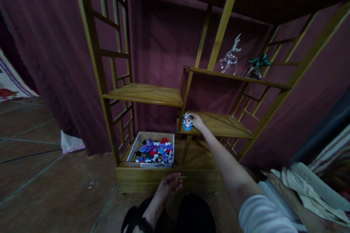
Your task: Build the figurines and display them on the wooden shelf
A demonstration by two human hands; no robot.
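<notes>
My right hand point(197, 121) reaches out to the low right shelf point(218, 125) of a wooden rack and is closed on a small blue and white figure point(187, 121) at the shelf's left end. My left hand point(169, 184) hangs low in front of the rack's base point(169, 176), fingers loosely curled and apart, holding nothing. A white box point(152, 145) full of several small colourful figures sits on the base, left of my right arm.
A glass deer point(231, 56) and a dark green figurine point(257, 66) stand on the upper right shelf. The middle left shelf point(144, 94) is bare. Dark red curtain hangs behind. Folded cloth point(306, 185) lies at the lower right; tiled floor spreads to the left.
</notes>
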